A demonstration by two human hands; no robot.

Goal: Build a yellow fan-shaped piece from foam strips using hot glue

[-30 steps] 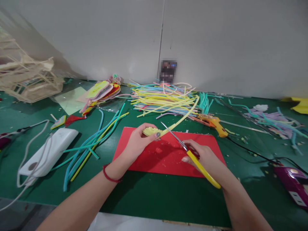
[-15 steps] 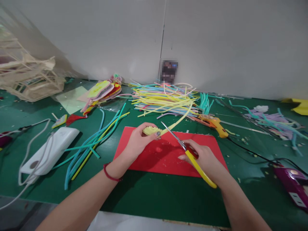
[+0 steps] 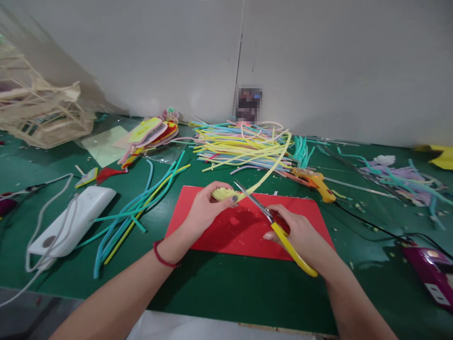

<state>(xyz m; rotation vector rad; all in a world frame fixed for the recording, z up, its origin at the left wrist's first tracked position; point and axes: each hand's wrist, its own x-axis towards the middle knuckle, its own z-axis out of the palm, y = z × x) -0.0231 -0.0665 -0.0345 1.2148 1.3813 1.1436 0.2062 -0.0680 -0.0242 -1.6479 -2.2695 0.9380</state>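
Observation:
My left hand (image 3: 208,205) pinches a small bundle of pale yellow pipe cleaner pieces (image 3: 223,193) above the red board (image 3: 226,236). From its fingertips a long pale yellow pipe cleaner (image 3: 271,172) curves up and right over the pile behind. My right hand (image 3: 295,231) grips a pair of scissors (image 3: 288,243) with yellow handles. Their metal blades point up and left, close to the left fingertips, and cross the long strand. Whether the blades are fully closed on it is hard to make out.
Behind the board lies a heap of coloured pipe cleaners (image 3: 244,146). A yellow glue gun (image 3: 318,184) with a black cord rests to the right, near a purple power strip (image 3: 430,274). On the left are a white power bank (image 3: 72,222), loose blue-green strands (image 3: 123,231) and a wooden stick frame (image 3: 38,113).
The long yellow strand has shifted, its arch now higher and further right. The scissor blades have moved slightly left across it, closer to my left fingertips.

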